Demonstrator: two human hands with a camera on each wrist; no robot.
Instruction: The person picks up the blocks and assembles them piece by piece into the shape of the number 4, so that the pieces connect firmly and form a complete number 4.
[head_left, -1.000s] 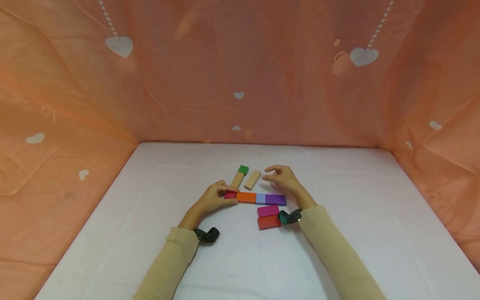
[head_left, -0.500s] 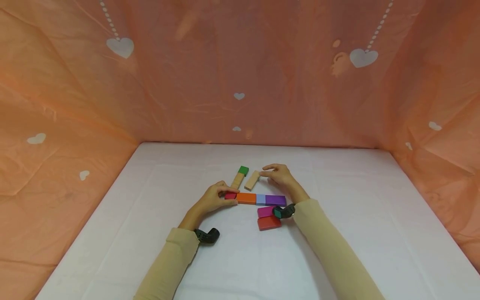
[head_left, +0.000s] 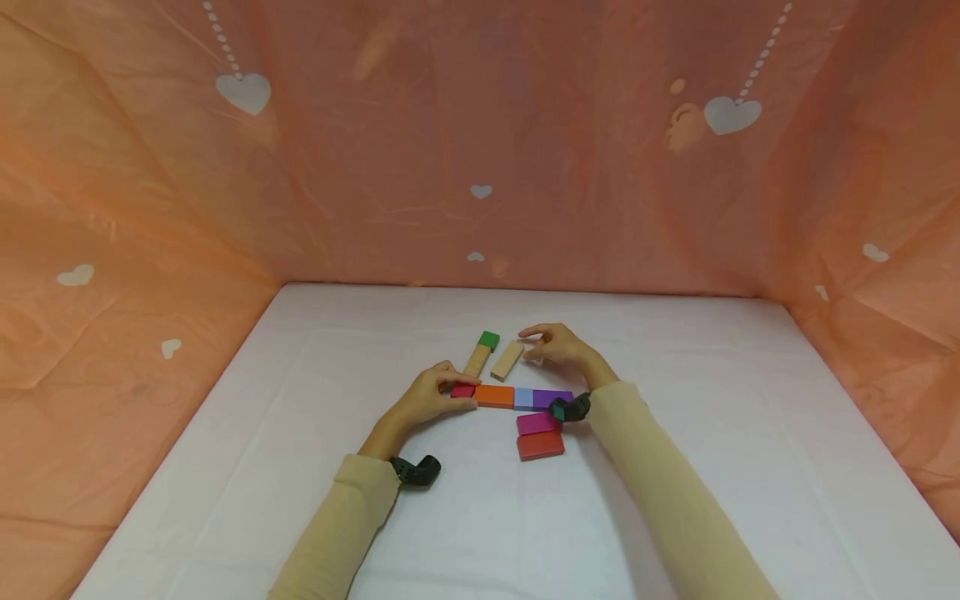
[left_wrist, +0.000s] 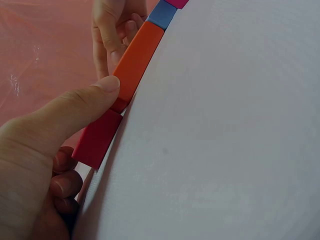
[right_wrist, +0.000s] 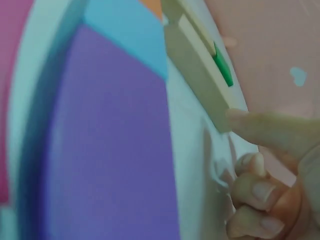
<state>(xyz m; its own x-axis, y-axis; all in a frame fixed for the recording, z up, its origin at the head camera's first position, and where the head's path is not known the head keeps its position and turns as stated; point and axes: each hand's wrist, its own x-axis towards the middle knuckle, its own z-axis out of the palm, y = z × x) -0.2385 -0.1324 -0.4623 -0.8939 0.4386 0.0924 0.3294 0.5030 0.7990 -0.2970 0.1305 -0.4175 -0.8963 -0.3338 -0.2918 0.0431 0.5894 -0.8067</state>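
Observation:
A row of flat blocks lies on the white table: a crimson block (left_wrist: 99, 140), an orange block (head_left: 493, 396), a light blue block (head_left: 523, 399) and a purple block (right_wrist: 115, 140). My left hand (head_left: 429, 396) straddles the crimson block and pinches the orange block's left end with thumb and index finger. Its other fingers curl beside the crimson block. Behind the row, a plain wooden block (head_left: 507, 361) lies slanted. My right hand (head_left: 558, 346) hovers at its far right end, thumb and index finger apart, one fingertip (right_wrist: 237, 119) right at that end.
Left of the plain wooden block lies another wooden block (head_left: 477, 362) with a green block (head_left: 489, 340) at its far end. A magenta block (head_left: 536, 423) and a red block (head_left: 541, 446) lie in front of the purple one. An orange curtain (head_left: 480, 142) surrounds the table.
My right hand has shifted left and slightly away from me, closer to the plain wooden block. My left hand stays at the crimson and orange blocks.

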